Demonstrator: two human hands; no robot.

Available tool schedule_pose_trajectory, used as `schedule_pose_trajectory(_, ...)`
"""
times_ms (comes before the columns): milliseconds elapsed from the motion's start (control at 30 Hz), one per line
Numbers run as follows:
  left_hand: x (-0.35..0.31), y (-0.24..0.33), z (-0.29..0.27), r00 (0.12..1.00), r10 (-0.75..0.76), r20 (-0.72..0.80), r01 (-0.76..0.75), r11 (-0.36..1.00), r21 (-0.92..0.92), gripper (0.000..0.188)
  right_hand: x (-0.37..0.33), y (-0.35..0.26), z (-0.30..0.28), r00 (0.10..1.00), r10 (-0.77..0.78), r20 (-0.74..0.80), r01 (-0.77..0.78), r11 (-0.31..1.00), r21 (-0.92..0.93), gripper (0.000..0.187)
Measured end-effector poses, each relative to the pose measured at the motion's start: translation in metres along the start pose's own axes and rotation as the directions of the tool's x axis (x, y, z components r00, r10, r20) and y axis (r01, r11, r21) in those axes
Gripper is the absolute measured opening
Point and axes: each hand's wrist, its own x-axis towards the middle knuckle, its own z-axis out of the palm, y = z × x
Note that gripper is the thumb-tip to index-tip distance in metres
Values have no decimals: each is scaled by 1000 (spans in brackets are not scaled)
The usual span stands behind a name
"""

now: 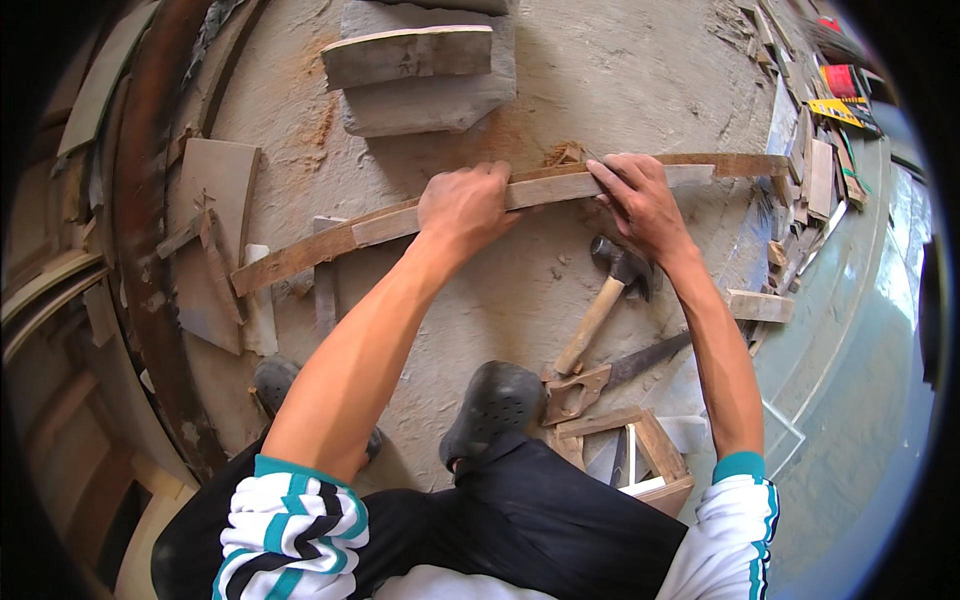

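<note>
A long brown wooden strip (295, 258) runs across in front of me, with a shorter, paler wooden strip (555, 188) lying along its near side. My left hand (465, 205) is closed over both strips left of their middle. Further right, my right hand (640, 200) grips the paler strip between thumb and fingers, its fingertips partly hidden. Just beyond the strips, between my hands, sits a small heap of wood shavings (565, 153). A hammer (592, 325) with a wooden handle lies on the ground below my right hand. Beside it rests a handsaw (578, 393), its blade passing under my right forearm.
Ahead stands a grey block (430, 110) with a curved wood piece (410, 58) on it. A wooden box (665, 450) is by my right leg. Boards (215, 200) lean at left near a rusty beam (150, 200). Wood scraps (820, 180) pile up at right.
</note>
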Motion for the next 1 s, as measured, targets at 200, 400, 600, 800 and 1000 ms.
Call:
schedule_pose_trajectory(200,0,-1,3,1000,-6,-9,6,1000,12,52,0,-2,-1,1000,7,4,-7,1000,5,49)
schedule_pose_trajectory(400,1,2,-7,995,-30,95,31,999,-13,45,1,-5,-3,1000,4,17,-4,1000,-17,52)
schedule_pose_trajectory(600,-1,-3,-1,999,-22,45,25,998,-64,61,1,-7,-2,998,24,64,-22,999,-42,54)
schedule_pose_trajectory(800,-1,-2,4,999,-27,-25,23,990,-141,72,0,-5,-4,996,28,89,-23,998,-57,55)
schedule_pose_trajectory(1000,1,-5,9,999,-33,-25,28,987,-161,70,4,-4,-5,992,33,125,-26,998,-54,58)
